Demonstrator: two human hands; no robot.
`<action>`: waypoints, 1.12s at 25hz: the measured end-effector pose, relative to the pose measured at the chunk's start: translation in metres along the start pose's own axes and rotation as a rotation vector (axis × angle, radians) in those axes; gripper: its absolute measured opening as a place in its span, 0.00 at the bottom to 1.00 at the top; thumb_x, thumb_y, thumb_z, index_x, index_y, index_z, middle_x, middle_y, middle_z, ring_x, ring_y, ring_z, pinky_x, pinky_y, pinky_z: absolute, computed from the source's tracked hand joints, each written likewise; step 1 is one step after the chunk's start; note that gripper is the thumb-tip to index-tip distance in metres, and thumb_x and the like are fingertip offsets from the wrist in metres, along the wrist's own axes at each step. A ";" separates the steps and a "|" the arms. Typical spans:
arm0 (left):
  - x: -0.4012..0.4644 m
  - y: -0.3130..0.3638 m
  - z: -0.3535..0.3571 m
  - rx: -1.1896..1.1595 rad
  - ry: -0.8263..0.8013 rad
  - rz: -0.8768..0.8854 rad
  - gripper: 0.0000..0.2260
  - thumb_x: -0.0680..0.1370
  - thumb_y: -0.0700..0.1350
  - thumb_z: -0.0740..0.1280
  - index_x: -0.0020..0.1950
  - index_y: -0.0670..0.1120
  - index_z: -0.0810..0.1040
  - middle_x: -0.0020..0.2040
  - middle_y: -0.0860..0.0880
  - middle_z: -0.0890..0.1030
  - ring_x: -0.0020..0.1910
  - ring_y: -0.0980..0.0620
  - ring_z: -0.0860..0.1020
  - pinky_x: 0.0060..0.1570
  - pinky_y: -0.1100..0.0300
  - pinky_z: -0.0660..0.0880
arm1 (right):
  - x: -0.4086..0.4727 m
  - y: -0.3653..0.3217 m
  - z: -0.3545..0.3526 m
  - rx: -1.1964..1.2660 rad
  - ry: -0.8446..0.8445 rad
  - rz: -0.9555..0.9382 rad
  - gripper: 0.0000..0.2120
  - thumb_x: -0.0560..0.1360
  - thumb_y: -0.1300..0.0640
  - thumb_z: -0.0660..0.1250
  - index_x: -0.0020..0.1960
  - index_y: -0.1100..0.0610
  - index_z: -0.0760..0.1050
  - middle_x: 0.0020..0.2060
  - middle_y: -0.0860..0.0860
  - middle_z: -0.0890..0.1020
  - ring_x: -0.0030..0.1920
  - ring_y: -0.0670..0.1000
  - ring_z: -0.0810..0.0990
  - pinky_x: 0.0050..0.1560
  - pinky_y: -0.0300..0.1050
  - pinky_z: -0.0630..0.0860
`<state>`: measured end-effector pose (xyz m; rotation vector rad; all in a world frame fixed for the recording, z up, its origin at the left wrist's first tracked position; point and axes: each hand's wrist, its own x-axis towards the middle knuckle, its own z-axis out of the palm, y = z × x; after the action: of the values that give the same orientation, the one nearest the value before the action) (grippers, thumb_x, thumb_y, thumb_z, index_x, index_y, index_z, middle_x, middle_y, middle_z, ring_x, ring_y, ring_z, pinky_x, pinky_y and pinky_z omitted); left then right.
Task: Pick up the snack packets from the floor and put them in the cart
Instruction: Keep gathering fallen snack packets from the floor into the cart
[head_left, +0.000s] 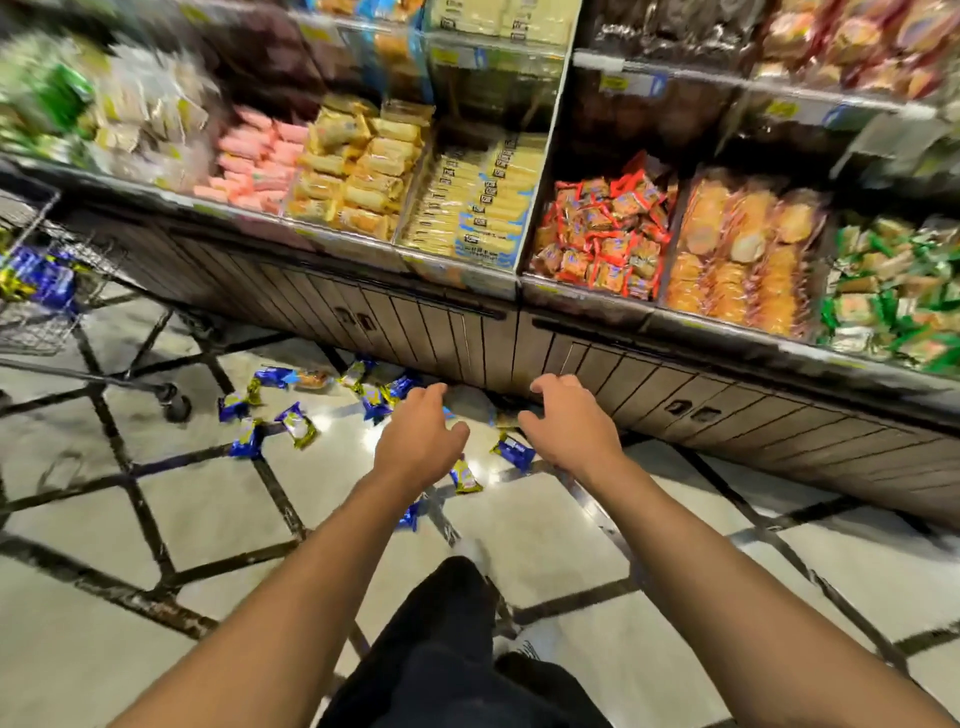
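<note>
Several blue and yellow snack packets (296, 423) lie scattered on the tiled floor below the shelf base. One blue packet (513, 451) lies between my hands, a yellow one (465, 475) just under my left wrist. My left hand (423, 436) hovers over the packets with loosely curled fingers and holds nothing. Beside it, nearer the cabinet, my right hand (569, 423) is stretched out and empty too. The wire cart (41, 291) stands at the far left with blue and yellow packets (39, 275) inside.
A shelf unit (467, 322) full of packed snacks runs across the back, with dark cabinet doors below. My dark trouser leg and shoe (447, 623) are at the bottom centre. The cart's wheel (176, 405) stands close to the leftmost packets.
</note>
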<state>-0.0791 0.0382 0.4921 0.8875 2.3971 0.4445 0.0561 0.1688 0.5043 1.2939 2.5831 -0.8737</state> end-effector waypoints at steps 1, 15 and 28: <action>0.006 0.000 0.000 -0.007 0.008 -0.015 0.28 0.77 0.49 0.66 0.76 0.45 0.64 0.72 0.44 0.69 0.71 0.44 0.67 0.66 0.49 0.68 | 0.010 0.000 0.001 -0.003 -0.017 -0.010 0.20 0.76 0.48 0.62 0.67 0.52 0.70 0.62 0.54 0.72 0.61 0.58 0.73 0.53 0.53 0.76; 0.160 -0.028 0.090 -0.012 -0.078 -0.114 0.27 0.79 0.50 0.64 0.76 0.48 0.63 0.74 0.46 0.66 0.71 0.43 0.66 0.65 0.46 0.69 | 0.147 0.082 0.087 0.062 -0.092 0.089 0.19 0.77 0.47 0.63 0.66 0.50 0.71 0.61 0.51 0.75 0.60 0.54 0.75 0.56 0.52 0.75; 0.244 -0.090 0.309 -0.197 -0.124 -0.286 0.25 0.77 0.49 0.66 0.73 0.47 0.68 0.69 0.44 0.72 0.69 0.42 0.69 0.65 0.49 0.69 | 0.252 0.186 0.248 -0.014 -0.219 0.047 0.14 0.76 0.53 0.64 0.61 0.53 0.74 0.56 0.53 0.77 0.57 0.56 0.75 0.54 0.50 0.74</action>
<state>-0.0972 0.1732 0.1121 0.4635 2.2731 0.4878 0.0057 0.2951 0.1287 1.1777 2.3775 -0.9307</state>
